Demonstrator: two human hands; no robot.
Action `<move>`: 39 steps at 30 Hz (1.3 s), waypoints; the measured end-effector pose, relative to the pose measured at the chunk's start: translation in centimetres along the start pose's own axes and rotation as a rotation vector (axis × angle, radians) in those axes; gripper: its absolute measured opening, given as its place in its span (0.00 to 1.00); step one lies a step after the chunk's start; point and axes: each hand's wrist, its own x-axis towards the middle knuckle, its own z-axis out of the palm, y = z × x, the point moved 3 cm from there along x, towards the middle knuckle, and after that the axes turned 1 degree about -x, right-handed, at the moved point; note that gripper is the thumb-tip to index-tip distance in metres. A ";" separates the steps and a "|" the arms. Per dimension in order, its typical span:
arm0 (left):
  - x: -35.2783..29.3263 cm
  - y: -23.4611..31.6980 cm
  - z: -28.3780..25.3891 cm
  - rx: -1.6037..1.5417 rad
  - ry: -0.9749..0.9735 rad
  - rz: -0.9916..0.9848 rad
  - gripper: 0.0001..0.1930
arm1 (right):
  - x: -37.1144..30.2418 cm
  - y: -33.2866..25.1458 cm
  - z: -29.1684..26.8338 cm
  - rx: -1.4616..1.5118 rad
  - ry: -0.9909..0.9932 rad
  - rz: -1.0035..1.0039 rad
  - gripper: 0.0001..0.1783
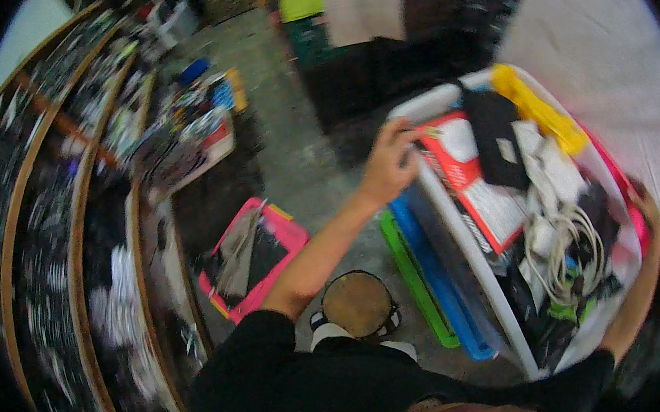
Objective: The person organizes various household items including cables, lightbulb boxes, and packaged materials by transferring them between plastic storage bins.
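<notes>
A large plastic storage bin with a pale rim [487,278] stands tilted at my right. My left hand [390,161] is closed over its far left corner. My right hand [646,210] holds the opposite side, its fingers at the edge beside a pink strip [613,169]; part of the grip is hidden. Inside lie a red and white box [464,171], a black pouch [495,140], a coil of white cable [570,256] and dark odds and ends. Yellow material [537,109] hangs along the far rim.
Beneath my left forearm lies a pink lid [295,236] with cloth on it. A round stool [357,304] is at my feet. Green [417,288] and blue [440,283] lids or bins sit beside the pale-rimmed bin. Crowded shelves [72,221] line the left; a white sheet [590,34] hangs right.
</notes>
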 end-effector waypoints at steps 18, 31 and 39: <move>-0.5 0.6 -0.2 -0.126 -0.026 -0.044 0.20 | -18.1 -13.1 13.3 -0.302 0.679 -0.119 0.27; -23.1 0.8 -7.7 -0.127 0.104 -0.242 0.17 | -41.7 -10.8 34.6 -0.180 0.559 0.159 0.20; -56.3 0.5 -22.3 0.230 -0.558 -0.659 0.18 | -57.7 2.2 47.4 -0.259 0.405 0.606 0.16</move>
